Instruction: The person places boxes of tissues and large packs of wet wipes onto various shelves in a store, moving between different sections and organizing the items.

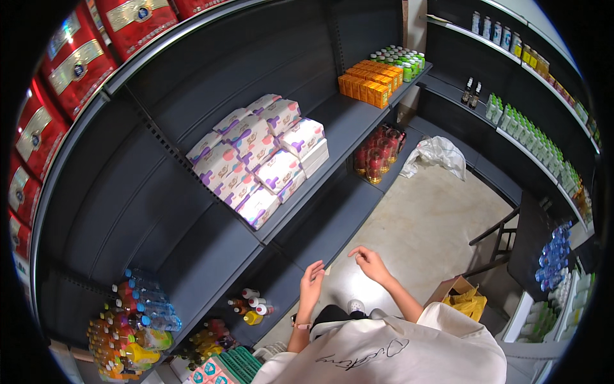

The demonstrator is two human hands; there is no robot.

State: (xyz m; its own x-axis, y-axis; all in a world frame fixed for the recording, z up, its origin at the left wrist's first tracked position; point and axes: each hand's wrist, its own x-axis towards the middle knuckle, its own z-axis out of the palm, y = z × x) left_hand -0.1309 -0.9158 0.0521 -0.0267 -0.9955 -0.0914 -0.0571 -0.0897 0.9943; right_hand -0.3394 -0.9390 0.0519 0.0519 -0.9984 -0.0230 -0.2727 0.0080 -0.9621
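My left hand is raised in front of the lowest shelf's front edge with nothing in it, its fingers slightly apart. A watch and a band circle that wrist. My right hand hovers over the floor, also empty, index finger stretched out and the other fingers bent. Neither hand touches anything. Beyond them, on the middle shelf, stands a stepped stack of white tissue packs with purple, pink and blue print. Orange boxes in rows and green-and-white bottles stand at its far end.
Drink bottles crowd the middle shelf's near left end. Lower down are several small bottles and red-gold packs. A white sack lies on the floor. To my right are a carton and a dark table.
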